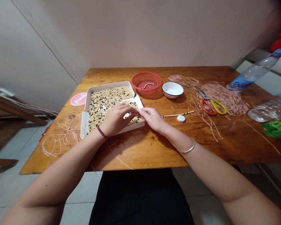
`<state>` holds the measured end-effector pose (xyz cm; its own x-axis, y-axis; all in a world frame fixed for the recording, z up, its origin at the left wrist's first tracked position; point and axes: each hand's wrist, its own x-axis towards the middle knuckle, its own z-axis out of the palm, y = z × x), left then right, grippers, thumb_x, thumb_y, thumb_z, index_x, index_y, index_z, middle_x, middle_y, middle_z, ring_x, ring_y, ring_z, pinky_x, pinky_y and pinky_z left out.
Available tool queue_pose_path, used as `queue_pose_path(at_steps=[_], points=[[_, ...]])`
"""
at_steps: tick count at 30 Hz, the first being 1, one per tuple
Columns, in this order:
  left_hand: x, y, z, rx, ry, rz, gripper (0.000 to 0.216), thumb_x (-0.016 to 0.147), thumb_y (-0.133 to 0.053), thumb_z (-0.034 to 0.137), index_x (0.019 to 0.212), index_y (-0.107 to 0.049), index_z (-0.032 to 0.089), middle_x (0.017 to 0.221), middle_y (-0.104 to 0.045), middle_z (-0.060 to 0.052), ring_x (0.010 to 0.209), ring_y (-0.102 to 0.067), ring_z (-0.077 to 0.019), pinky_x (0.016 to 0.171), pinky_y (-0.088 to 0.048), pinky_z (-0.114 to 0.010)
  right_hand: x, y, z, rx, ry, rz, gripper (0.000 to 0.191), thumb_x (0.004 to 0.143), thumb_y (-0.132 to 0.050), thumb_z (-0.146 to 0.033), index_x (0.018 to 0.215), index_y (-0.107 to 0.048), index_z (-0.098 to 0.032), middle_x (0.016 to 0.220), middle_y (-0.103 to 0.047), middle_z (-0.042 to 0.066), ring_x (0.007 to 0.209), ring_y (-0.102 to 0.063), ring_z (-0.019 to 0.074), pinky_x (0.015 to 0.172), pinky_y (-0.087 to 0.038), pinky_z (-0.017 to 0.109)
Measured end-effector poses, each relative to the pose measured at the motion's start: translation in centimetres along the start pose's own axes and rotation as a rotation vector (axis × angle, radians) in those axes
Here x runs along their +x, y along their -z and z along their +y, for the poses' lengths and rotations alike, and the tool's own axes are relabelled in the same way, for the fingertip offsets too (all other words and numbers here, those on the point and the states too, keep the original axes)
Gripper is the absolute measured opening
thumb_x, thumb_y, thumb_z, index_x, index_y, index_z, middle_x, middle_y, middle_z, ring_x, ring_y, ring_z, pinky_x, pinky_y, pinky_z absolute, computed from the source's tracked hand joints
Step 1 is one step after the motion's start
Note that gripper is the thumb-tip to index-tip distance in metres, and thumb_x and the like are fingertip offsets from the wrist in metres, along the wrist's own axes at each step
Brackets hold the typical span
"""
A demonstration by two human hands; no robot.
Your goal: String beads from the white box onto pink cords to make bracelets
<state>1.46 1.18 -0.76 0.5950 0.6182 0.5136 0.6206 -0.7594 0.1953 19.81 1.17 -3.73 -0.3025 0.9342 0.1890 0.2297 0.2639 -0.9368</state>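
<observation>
My left hand (118, 118) is over the front right part of a white tray (84, 125) filled with small beads (103, 97), mostly cream with black, green and white ones among them. Its fingertips are drawn together towards my right hand (154, 118), and what they pinch is too small to make out. At the tray's right edge, my right hand is closed, thumb against fingers, on something I cannot make out. A strand of cream and black beads (178, 115) lies on the table just beyond my right hand; whether its cord runs into that hand is hidden.
Behind the tray stand a red basket (146, 91) with a beaded strand and a white bowl (173, 90). Scissors (210, 104) lie by pink cords (229, 97). A white cap (181, 118), loose cord (63, 137) and plastic bottles (259, 73) are also on the wooden table (140, 156).
</observation>
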Motion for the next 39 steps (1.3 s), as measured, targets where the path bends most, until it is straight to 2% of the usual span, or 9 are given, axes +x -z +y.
queue_pose_path(at_steps=[5,9,15,23,33,39], points=[[-0.04,-0.12,-0.03,0.011,0.006,-0.022,0.02,0.09,-0.053,0.036,0.09,-0.064,0.019,0.083,-0.067,-0.003,0.078,-0.058,-0.0146,0.071,-0.044,-0.027,-0.26,0.03,-0.35,-0.096,0.0,0.002,0.038,0.09,-0.04,-0.042,0.068,-0.058,-0.016,0.065,-0.056,0.001,0.066,-0.05,0.0143,0.063,-0.034,0.025],[-0.17,-0.16,-0.07,0.025,0.012,-0.034,0.021,0.091,-0.051,0.037,0.09,-0.062,0.019,0.083,-0.067,-0.003,0.076,-0.059,-0.0141,0.069,-0.044,-0.026,-0.42,0.1,-0.56,-0.129,0.032,-0.026,0.041,0.091,-0.037,-0.045,0.068,-0.055,-0.016,0.065,-0.054,0.0,0.065,-0.048,0.0135,0.062,-0.032,0.025],[-0.15,-0.01,0.27,0.06,0.03,-0.052,0.021,0.091,-0.05,0.036,0.092,-0.061,0.019,0.085,-0.066,-0.004,0.078,-0.059,-0.0151,0.068,-0.044,-0.027,-0.43,0.19,-0.62,-0.124,0.071,-0.031,0.034,0.09,-0.039,-0.04,0.068,-0.05,-0.017,0.063,-0.048,-0.002,0.062,-0.043,0.012,0.059,-0.03,0.024],[-0.03,0.09,0.47,0.189,0.202,-0.027,0.02,0.091,-0.049,0.035,0.089,-0.063,0.021,0.089,-0.068,-0.003,0.082,-0.059,-0.0171,0.068,-0.043,-0.028,-0.2,0.18,-0.3,-0.237,-0.051,0.155,0.029,0.086,-0.039,-0.032,0.06,-0.044,-0.019,0.058,-0.045,-0.003,0.059,-0.04,0.0122,0.057,-0.026,0.024],[-0.16,-0.25,0.32,0.159,0.236,-0.1,0.022,0.093,-0.044,0.034,0.091,-0.062,0.02,0.09,-0.067,-0.005,0.084,-0.058,-0.0185,0.072,-0.043,-0.03,-0.07,-0.34,0.04,-0.241,-0.133,0.162,0.028,0.082,-0.038,-0.029,0.056,-0.036,-0.02,0.055,-0.037,-0.004,0.057,-0.034,0.0117,0.054,-0.021,0.025],[-0.12,-0.23,0.44,0.216,0.179,-0.155,0.029,0.096,-0.034,0.034,0.09,-0.058,0.018,0.082,-0.064,-0.007,0.077,-0.057,-0.0195,0.063,-0.04,-0.029,0.05,-0.29,0.11,-0.194,-0.142,0.156,0.029,0.081,-0.039,-0.031,0.054,-0.031,-0.021,0.053,-0.032,-0.004,0.055,-0.031,0.0112,0.053,-0.019,0.026]])
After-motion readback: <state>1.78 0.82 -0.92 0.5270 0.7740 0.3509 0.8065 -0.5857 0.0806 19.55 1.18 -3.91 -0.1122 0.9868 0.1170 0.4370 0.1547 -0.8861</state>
